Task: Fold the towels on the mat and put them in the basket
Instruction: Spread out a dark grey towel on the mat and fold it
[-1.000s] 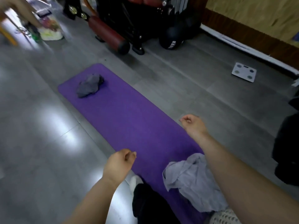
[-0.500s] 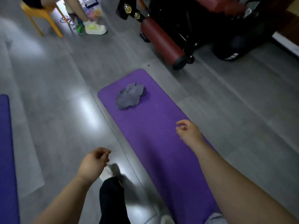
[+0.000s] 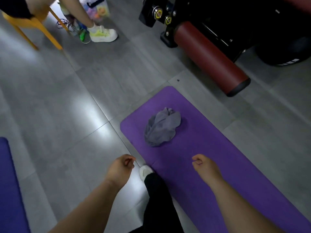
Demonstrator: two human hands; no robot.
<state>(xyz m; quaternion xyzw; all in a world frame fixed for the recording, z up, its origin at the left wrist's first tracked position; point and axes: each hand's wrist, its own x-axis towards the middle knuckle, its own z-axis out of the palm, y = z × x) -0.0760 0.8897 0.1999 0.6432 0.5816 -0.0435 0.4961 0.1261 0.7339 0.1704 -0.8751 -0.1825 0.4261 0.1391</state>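
At twelve o'clock from the two hands, near the far end of the purple mat (image 3: 218, 165), lies the crumpled grey towel (image 3: 162, 127), unfolded and well apart from both. The left hand (image 3: 120, 169) hangs over the grey floor at seven o'clock from the towel, fingers loosely curled on nothing. The right hand (image 3: 204, 166) hovers over the mat at five o'clock from the towel, likewise loosely curled and empty. The person's white shoe (image 3: 145, 170) sits right at the mat's edge, between the hands.

The likeliest trouble is a foot catching that edge, which would ruck the mat and drag the towel askew. Grabbing the bundle by a single fold would probably lift it as a lump, with no corners free for folding. No basket is in view, so the carry cannot be judged. The red roller pad (image 3: 210, 56), at one o'clock from the towel, crowds the mat's far corner and could catch a knee.
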